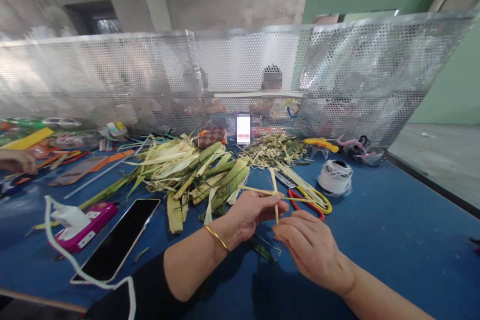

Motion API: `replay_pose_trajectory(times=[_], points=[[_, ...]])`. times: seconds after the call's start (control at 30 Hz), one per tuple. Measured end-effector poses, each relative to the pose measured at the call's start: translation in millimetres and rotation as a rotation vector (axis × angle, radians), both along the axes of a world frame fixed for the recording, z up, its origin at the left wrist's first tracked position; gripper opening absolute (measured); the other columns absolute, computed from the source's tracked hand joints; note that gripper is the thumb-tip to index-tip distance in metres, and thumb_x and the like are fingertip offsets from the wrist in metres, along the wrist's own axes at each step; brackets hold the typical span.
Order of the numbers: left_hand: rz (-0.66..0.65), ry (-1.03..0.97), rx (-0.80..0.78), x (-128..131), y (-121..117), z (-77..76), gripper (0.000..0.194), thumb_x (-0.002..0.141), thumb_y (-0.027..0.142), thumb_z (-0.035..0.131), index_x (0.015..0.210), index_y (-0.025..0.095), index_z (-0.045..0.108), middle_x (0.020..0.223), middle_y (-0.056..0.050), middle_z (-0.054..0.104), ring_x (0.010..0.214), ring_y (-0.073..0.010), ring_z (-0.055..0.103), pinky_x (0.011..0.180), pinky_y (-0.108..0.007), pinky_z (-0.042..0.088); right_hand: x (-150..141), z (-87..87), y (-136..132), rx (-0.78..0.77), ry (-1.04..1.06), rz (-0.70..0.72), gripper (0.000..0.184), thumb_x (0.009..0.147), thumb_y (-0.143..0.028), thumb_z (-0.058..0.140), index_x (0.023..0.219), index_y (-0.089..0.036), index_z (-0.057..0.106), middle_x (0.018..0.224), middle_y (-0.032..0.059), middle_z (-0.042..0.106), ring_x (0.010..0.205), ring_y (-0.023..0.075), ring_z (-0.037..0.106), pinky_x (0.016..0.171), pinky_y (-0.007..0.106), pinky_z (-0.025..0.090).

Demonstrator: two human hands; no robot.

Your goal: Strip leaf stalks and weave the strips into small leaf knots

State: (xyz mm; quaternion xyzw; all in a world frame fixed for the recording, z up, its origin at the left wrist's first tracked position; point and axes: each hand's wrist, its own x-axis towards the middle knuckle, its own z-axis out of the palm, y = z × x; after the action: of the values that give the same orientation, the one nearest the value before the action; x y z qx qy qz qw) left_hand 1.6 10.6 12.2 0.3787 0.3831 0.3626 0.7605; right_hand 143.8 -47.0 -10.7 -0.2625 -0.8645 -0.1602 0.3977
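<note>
Strips (275, 193) of pale, flat, fibrous husk cross at right angles in the head view, held above the smooth blue table (393, 250). The left hand (253, 212) pinches the crossing between thumb and forefinger; a shiny, thin gold bangle (216, 238) circles its wrist. The right hand (309, 245) has its fingers bent close together at the strips' lower end, at six o'clock of the crossing; whether they grip it, I cannot tell.

Reckoned from the crossing, a heap of ribbed, papery green and straw-coloured husks (187, 172) sprawls at ten o'clock, and a mound of curly shreds (277, 152) lies at twelve. Scissors (293, 199) with rounded red and yellow handles rest at three, loose strips lying by the blades. A squat spool of stringy white twine (335, 178) stands between two and three. Toward nine lie a glossy, flat black phone (120, 240) and a magenta plastic power strip (101, 216).
</note>
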Motion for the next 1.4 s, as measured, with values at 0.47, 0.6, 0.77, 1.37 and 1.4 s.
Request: replay_pose_trajectory(times=[0.47, 0.6, 0.77, 1.37, 1.4], points=[[0.026, 0.015, -0.06, 2, 3, -4.3, 0.01, 0.076, 0.012, 0.065, 0.085, 0.009, 0.069, 0.061, -0.002, 0.063, 0.057, -0.0099, 0.059, 0.064, -0.022, 0.049, -4, 2.7, 2, 0.002, -0.137, 0.045, 0.023, 0.095, -0.012, 0.037, 0.098, -0.013, 0.059, 0.073, 0.0049, 0.066, 0.065, 0.0155, 0.057, 0.068, 0.031, 0.045], [0.046, 0.062, -0.061, 0, 5, -0.3, 0.017, 0.076, 0.009, 0.059, 0.09, 0.012, 0.068, 0.058, 0.001, 0.059, 0.053, -0.0083, 0.055, 0.06, -0.022, 0.047, 13, 4.7, 17, -0.02, 0.001, -0.323, 0.031, 0.096, -0.031, 0.039, 0.113, -0.012, 0.057, 0.086, 0.0102, 0.069, 0.075, 0.0206, 0.062, 0.072, 0.035, 0.045], [0.033, 0.142, -0.022, 1, 4, -3.1, 0.016, 0.077, 0.026, 0.066, 0.086, 0.012, 0.067, 0.058, 0.003, 0.054, 0.05, -0.0068, 0.05, 0.047, -0.019, 0.036, 31, 1.2, 32, -0.316, -0.106, -0.47, 0.029, 0.095, -0.031, 0.041, 0.083, -0.018, 0.064, 0.077, 0.0072, 0.069, 0.072, 0.0195, 0.061, 0.082, 0.037, 0.041], [-0.239, 0.276, 0.123, 4, -8, -9.3, 0.037, 0.074, 0.052, 0.062, 0.074, 0.016, 0.059, 0.052, 0.008, 0.042, 0.038, -0.0023, 0.025, 0.041, -0.021, 0.011, 15, -6.5, 35, -1.258, 1.01, -0.042, 0.04, 0.068, -0.055, 0.07, 0.066, -0.015, 0.061, 0.054, -0.0009, 0.056, 0.051, 0.0111, 0.047, 0.053, 0.026, 0.038], [-0.243, 0.276, 0.128, 5, -8, -9.0, 0.034, 0.074, 0.049, 0.062, 0.072, 0.016, 0.058, 0.051, 0.008, 0.041, 0.038, -0.0022, 0.023, 0.041, -0.022, 0.01, 14, -7.7, 35, -1.252, 1.036, -0.053, 0.041, 0.067, -0.055, 0.071, 0.064, -0.015, 0.061, 0.052, -0.0009, 0.056, 0.05, 0.0111, 0.047, 0.053, 0.026, 0.038]])
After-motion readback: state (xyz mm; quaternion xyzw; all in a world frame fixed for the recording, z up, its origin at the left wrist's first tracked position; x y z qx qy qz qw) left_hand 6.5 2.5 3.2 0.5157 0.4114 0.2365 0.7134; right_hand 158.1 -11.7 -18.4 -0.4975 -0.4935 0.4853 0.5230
